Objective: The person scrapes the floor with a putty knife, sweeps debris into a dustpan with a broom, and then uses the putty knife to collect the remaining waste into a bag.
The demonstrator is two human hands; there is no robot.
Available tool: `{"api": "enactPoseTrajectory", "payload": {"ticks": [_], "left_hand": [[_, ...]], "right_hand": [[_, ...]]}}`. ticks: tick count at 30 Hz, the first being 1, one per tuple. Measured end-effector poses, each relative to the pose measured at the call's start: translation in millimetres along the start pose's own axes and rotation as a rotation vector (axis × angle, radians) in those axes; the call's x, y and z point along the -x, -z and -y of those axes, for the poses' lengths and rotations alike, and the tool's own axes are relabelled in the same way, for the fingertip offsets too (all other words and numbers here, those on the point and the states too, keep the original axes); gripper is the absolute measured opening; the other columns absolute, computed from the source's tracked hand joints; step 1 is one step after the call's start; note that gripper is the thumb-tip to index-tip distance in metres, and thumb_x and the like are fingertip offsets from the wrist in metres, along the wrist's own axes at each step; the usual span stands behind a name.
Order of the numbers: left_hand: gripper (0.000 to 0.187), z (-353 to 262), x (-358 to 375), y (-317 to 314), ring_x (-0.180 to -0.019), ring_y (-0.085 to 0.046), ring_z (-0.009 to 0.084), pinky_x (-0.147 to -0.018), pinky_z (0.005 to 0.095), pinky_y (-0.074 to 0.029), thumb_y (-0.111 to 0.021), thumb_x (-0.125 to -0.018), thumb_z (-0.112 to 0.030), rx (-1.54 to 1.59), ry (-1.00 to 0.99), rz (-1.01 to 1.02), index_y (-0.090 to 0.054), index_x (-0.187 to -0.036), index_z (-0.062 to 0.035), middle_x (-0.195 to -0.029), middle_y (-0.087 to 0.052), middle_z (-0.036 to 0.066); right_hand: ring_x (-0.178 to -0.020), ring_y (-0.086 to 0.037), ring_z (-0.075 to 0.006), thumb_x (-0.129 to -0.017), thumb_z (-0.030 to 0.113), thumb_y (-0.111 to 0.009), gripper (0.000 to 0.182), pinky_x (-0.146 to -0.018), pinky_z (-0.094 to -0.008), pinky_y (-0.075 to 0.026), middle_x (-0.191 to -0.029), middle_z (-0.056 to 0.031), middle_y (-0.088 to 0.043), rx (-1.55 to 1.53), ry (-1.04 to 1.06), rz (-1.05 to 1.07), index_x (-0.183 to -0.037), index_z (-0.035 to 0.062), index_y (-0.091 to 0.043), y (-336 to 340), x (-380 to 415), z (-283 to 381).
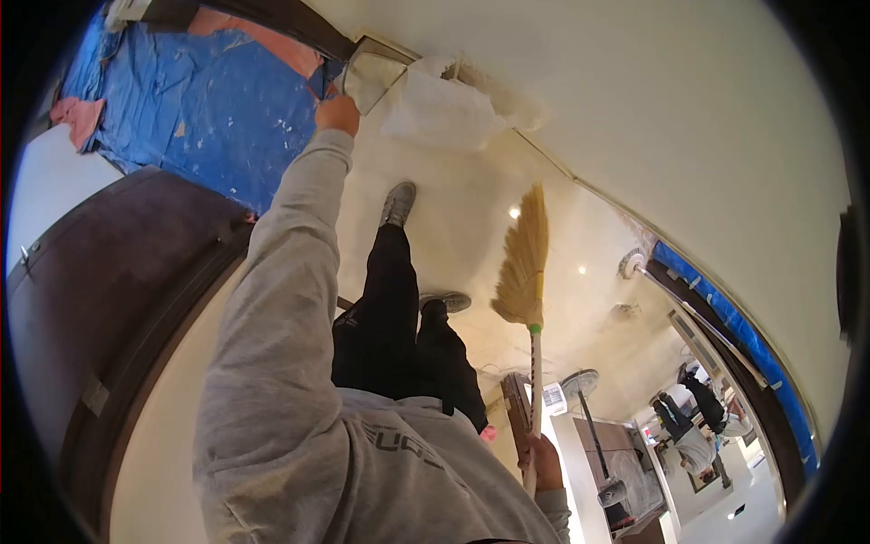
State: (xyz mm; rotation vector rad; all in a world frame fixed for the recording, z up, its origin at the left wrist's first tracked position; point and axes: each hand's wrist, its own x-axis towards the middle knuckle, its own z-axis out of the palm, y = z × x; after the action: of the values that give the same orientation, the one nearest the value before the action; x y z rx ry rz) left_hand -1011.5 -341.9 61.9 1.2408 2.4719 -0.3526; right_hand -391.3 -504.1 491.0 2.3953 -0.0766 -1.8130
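My right hand [541, 462] is wrapped around the handle of the broom [521, 263], its straw head stretching out ahead of me to the right of my shoes [399, 204]; whether the bristles meet the floor [453, 218] I can't tell. My left hand [337, 114], arm extended, is clenched at the edge of a dustpan-like scoop [373, 77], near a whitish plastic bag [444, 113] and the blue sheet [204, 109]

Part of the broom handle [536, 381] is hidden where gripped, and the bottom edge cuts the sweatshirt [308, 453].
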Motion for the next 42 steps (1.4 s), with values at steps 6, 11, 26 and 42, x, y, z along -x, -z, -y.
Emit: {"api": "enactPoseTrajectory", "payload": {"ticks": [6, 11, 26, 42], "left_hand": [[0.023, 53, 67, 23, -0.088, -0.066, 0.0345, -0.076, 0.0440, -0.053, -0.051, -0.084, -0.020, 0.058, 0.121, 0.127, -0.069, -0.089, -0.0057, -0.093, -0.067, 0.018], [0.032, 134, 164, 22, -0.091, -0.063, 0.0401, -0.079, 0.0457, -0.051, -0.051, -0.084, -0.028, 0.203, 0.230, 0.194, -0.067, -0.083, -0.0001, -0.096, -0.064, 0.026], [0.029, 215, 475, 71, -0.034, -0.042, 0.0149, -0.035, 0.0320, -0.033, -0.054, -0.083, -0.023, 0.480, 0.325, 0.491, -0.057, -0.061, -0.0033, -0.046, -0.046, 0.004], [0.031, 58, 417, 206, -0.033, -0.037, 0.0116, -0.031, 0.0275, -0.028, -0.051, -0.087, -0.028, 0.323, 0.145, 0.427, -0.059, -0.073, -0.0015, -0.046, -0.044, 0.002]], "right_hand": [[-0.048, -0.046, -0.0073, -0.092, 0.018, -0.053, 0.009, -0.041, -0.0229, -0.038, -0.066, 0.0008, -0.049, 0.219, 0.108, 0.009, -0.091, 0.0101, -0.049, -33, 21, -21], [-0.049, -0.048, -0.0069, -0.089, 0.016, -0.054, 0.013, -0.042, -0.0240, -0.040, -0.066, 0.0004, -0.049, 0.438, 0.306, 0.101, -0.095, 0.0049, -0.052, -44, 36, -37], [-0.048, -0.046, -0.0073, -0.091, 0.006, -0.040, 0.013, -0.043, -0.0179, -0.041, -0.060, 0.0006, -0.046, -0.430, 0.200, 0.903, -0.087, -0.0022, -0.049, -16, -244, -8], [-0.050, -0.047, -0.0144, -0.088, 0.005, -0.045, 0.012, -0.044, -0.0300, -0.043, -0.063, -0.0045, -0.044, -1.282, 0.403, 0.533, -0.095, 0.0048, -0.036, 157, -313, -98]]}}
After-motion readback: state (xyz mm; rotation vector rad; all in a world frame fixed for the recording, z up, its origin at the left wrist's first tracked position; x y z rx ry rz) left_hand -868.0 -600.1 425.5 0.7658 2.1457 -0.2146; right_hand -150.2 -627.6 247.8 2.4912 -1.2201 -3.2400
